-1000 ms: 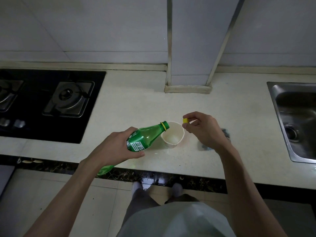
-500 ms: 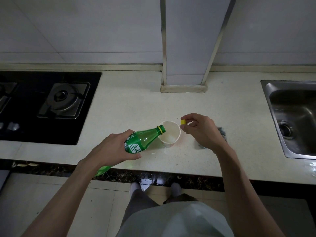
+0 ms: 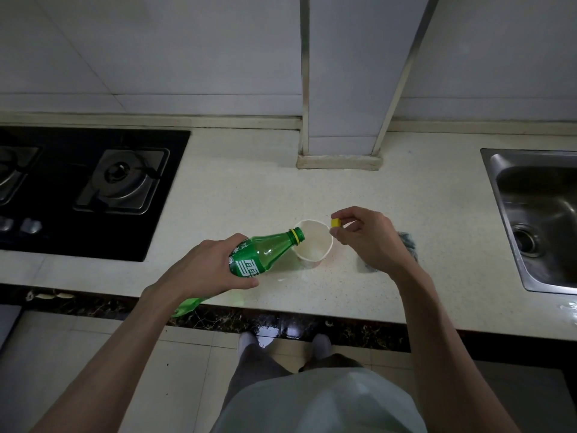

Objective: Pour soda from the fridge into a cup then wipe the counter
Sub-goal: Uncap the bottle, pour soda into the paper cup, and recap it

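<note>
A pale speckled counter [image 3: 249, 189] runs along a tiled wall, with a black gas hob [image 3: 87, 189] set in at the left and a steel sink [image 3: 537, 220] at the right. Near the front edge, between them, I see my left hand [image 3: 206, 270] wrapped fully around the middle of the green soda bottle [image 3: 265, 253], which lies tipped nearly flat with its open neck at the near rim of the white cup [image 3: 313, 245]. The cup stands upright on the counter. My right hand [image 3: 365, 239] hovers just beside it, thumb and forefinger pinched on the small yellow cap [image 3: 335, 222], other fingers loosely curled. A dark cloth [image 3: 407, 242] lies partly hidden behind that wrist. I cannot make out a stream or the level in the cup. To pour well, I judge I should keep the neck over the cup's middle, tilt slowly so the fizz settles, and avoid nudging the light cup.
</note>
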